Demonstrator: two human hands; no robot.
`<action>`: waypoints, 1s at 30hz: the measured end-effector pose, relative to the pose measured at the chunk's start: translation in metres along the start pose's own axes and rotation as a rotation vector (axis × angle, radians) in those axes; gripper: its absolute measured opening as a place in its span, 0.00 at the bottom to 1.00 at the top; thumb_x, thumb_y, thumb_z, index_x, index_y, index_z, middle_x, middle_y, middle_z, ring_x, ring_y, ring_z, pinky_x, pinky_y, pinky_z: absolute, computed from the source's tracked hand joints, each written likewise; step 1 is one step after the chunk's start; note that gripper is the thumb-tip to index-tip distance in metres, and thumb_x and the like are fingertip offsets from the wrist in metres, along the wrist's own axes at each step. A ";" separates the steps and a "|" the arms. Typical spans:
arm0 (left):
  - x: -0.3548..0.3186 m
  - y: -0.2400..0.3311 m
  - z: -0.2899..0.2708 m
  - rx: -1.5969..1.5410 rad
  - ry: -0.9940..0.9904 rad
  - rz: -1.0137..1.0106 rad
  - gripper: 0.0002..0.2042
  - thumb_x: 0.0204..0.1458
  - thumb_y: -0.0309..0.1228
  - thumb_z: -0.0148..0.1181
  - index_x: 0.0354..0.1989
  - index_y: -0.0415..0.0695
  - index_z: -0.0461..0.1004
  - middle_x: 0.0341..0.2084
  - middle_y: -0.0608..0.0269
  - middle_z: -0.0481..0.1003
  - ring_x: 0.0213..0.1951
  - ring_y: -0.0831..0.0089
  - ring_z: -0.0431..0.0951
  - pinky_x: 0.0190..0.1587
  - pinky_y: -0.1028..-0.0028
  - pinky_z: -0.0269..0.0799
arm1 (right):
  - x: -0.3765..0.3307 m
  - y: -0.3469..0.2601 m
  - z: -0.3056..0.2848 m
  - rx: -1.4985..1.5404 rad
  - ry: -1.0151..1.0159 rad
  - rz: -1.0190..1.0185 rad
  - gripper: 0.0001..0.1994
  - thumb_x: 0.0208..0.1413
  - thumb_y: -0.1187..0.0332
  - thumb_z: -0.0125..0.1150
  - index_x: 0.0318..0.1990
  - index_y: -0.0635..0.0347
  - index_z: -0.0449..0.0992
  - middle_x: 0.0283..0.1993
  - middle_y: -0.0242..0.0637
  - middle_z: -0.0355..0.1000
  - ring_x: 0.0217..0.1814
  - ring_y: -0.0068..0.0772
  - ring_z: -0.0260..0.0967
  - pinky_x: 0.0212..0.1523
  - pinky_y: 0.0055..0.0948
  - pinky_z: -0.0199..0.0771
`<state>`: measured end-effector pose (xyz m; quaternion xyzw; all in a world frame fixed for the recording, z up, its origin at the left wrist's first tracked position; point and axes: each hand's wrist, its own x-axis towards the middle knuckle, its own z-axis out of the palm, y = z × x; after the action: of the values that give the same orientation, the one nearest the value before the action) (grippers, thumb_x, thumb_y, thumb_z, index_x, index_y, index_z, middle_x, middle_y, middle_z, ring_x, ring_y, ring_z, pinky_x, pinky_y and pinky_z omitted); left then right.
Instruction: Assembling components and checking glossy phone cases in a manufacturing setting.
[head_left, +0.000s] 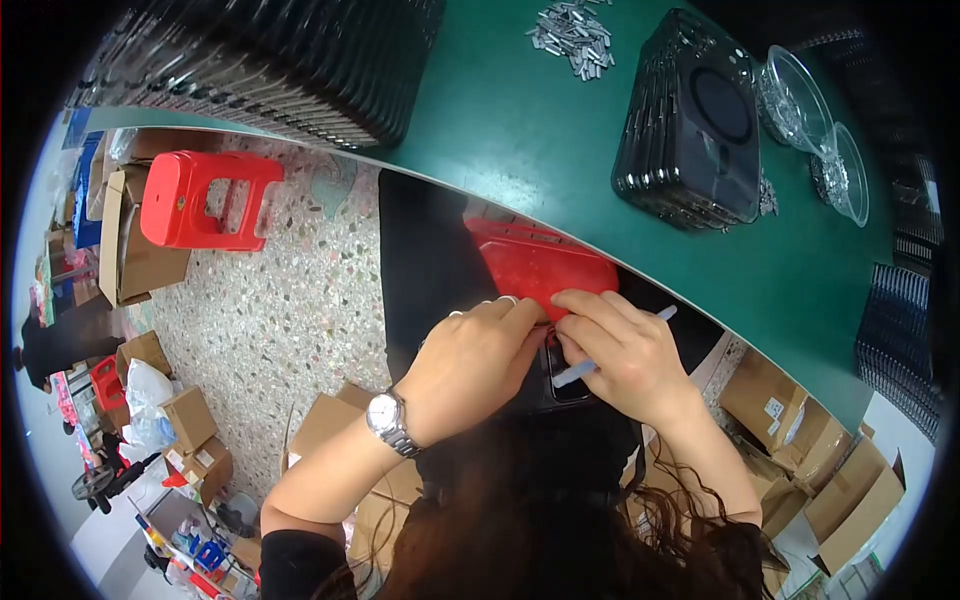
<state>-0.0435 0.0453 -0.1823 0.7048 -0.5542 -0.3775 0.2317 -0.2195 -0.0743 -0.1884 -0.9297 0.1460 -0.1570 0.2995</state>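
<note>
Over my lap, my left hand (pixel 475 352) and my right hand (pixel 632 362) meet with fingertips pinched close together. Between them is a dark-framed piece (pixel 571 386) that looks like a phone case, mostly covered by my fingers. Tucked in my right hand is a slim whitish pen-like stick (pixel 574 374), its other end sticking out past the knuckles. What the pinched fingertips grip at the frame's upper edge is too small to make out. Just beyond my hands lies a red plastic object (pixel 545 268), partly under the table edge.
On the green table (pixel 520 130) stand a stack of dark phone cases (pixel 690 130), a long row of cases (pixel 270 70), a pile of small metal pieces (pixel 575 40) and clear plastic bowls (pixel 795 100). A red stool (pixel 205 200) and cardboard boxes (pixel 150 240) occupy the floor at left.
</note>
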 end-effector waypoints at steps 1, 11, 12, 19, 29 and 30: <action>0.000 0.000 0.001 0.016 0.012 0.012 0.06 0.60 0.27 0.58 0.43 0.41 0.77 0.35 0.52 0.80 0.37 0.49 0.81 0.38 0.58 0.78 | 0.000 0.000 0.001 -0.030 -0.041 -0.016 0.08 0.47 0.80 0.68 0.36 0.65 0.77 0.44 0.40 0.78 0.35 0.41 0.76 0.32 0.36 0.79; 0.004 -0.014 0.017 0.119 0.038 0.046 0.05 0.59 0.28 0.59 0.41 0.44 0.77 0.29 0.56 0.79 0.32 0.52 0.81 0.31 0.59 0.76 | -0.007 0.005 0.023 0.118 -0.148 0.276 0.08 0.55 0.76 0.65 0.42 0.64 0.73 0.39 0.44 0.75 0.37 0.52 0.76 0.35 0.44 0.77; 0.004 -0.015 0.018 0.120 0.033 0.043 0.05 0.59 0.28 0.59 0.41 0.44 0.77 0.29 0.56 0.79 0.32 0.52 0.81 0.31 0.59 0.76 | -0.009 0.008 0.028 0.162 -0.147 0.289 0.08 0.57 0.76 0.64 0.42 0.63 0.73 0.38 0.44 0.74 0.37 0.53 0.76 0.35 0.45 0.77; 0.004 -0.030 0.024 0.076 0.039 0.008 0.04 0.60 0.28 0.58 0.42 0.47 0.77 0.28 0.58 0.78 0.28 0.53 0.80 0.28 0.59 0.76 | -0.009 0.013 0.041 0.154 -0.188 0.262 0.05 0.56 0.77 0.60 0.38 0.63 0.70 0.37 0.45 0.73 0.36 0.53 0.77 0.34 0.45 0.79; 0.014 -0.043 0.034 0.068 -0.045 -0.017 0.02 0.60 0.28 0.56 0.38 0.44 0.73 0.28 0.55 0.78 0.29 0.51 0.80 0.29 0.58 0.77 | -0.012 0.023 0.057 0.013 -0.259 0.222 0.06 0.53 0.77 0.56 0.37 0.63 0.66 0.37 0.45 0.70 0.39 0.45 0.77 0.34 0.39 0.79; 0.014 -0.046 0.034 0.068 -0.048 -0.016 0.02 0.60 0.28 0.56 0.38 0.44 0.73 0.28 0.55 0.78 0.29 0.51 0.80 0.29 0.58 0.77 | -0.011 0.023 0.062 0.053 -0.267 0.234 0.06 0.53 0.77 0.56 0.37 0.63 0.66 0.37 0.45 0.70 0.40 0.47 0.77 0.34 0.40 0.79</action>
<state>-0.0405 0.0475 -0.2410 0.7075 -0.5664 -0.3769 0.1912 -0.2104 -0.0565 -0.2522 -0.9107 0.2081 0.0002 0.3569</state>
